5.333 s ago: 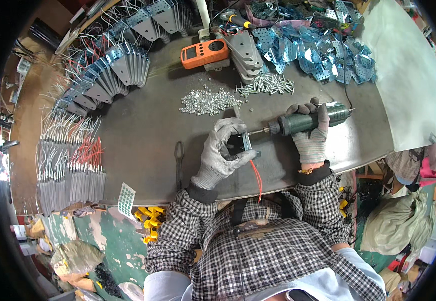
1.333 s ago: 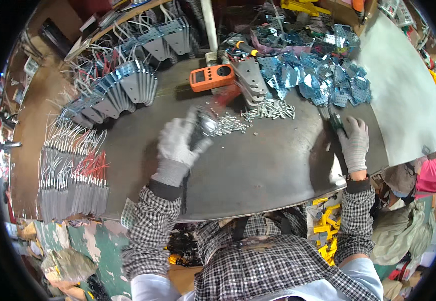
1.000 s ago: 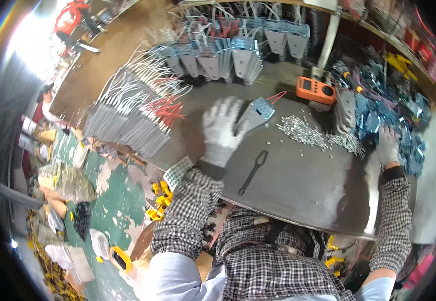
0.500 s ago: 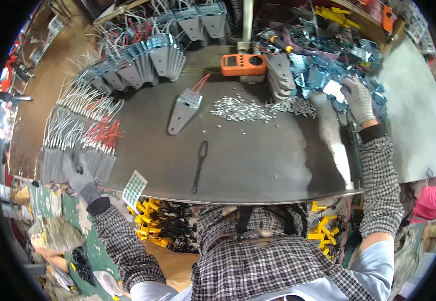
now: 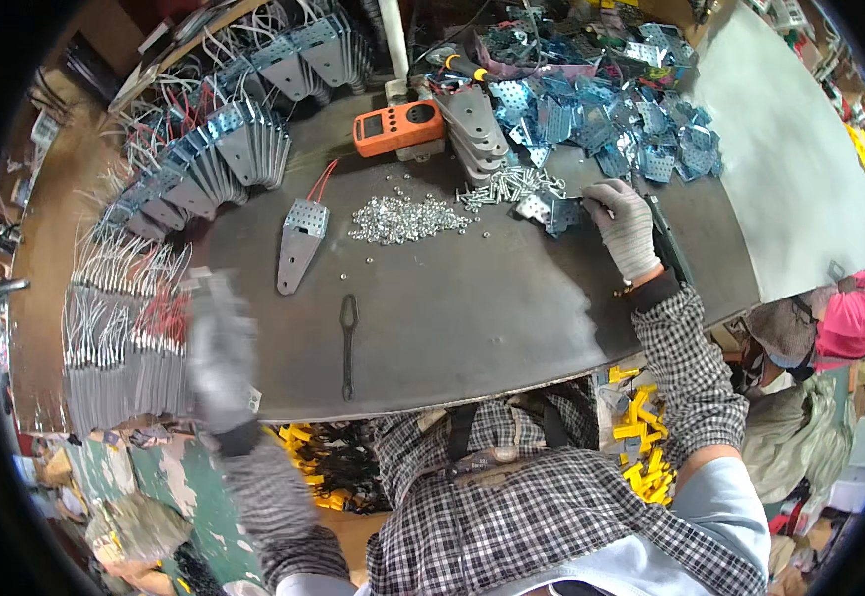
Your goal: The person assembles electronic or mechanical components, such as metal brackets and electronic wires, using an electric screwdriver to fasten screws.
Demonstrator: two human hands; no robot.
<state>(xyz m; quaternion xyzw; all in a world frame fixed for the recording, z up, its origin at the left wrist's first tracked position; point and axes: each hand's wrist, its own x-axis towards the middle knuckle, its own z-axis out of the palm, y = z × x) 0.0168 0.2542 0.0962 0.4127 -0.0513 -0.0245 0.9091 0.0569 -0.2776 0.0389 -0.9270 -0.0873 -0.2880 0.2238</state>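
Note:
My right hand [image 5: 621,230], in a pale glove, pinches a bluish perforated metal plate [image 5: 550,211] just in front of the heap of screws [image 5: 517,186]. Whether it is one plate or more, I cannot tell. My left hand [image 5: 222,348], gloved in grey, is smeared by motion beside the rows of grey strips with white and red leads [image 5: 119,372]; what it holds, if anything, is unclear. Between the hands lie a pile of small nuts [image 5: 407,219], a tapered grey plate with a perforated piece and red wires [image 5: 301,248], and a dark looped tool [image 5: 349,348].
An orange meter [image 5: 398,127] lies beside stacked grey tapered plates [image 5: 472,134]. Bluish perforated plates [image 5: 601,119] are heaped at the back right. Rows of wired assemblies [image 5: 229,149] stand at the back left. Yellow parts [image 5: 643,437] sit below the table's front edge.
My right hand has come from the heap at the back right toward the middle, bringing a perforated plate. My left hand has moved right from the grey strips. The whole view has shifted.

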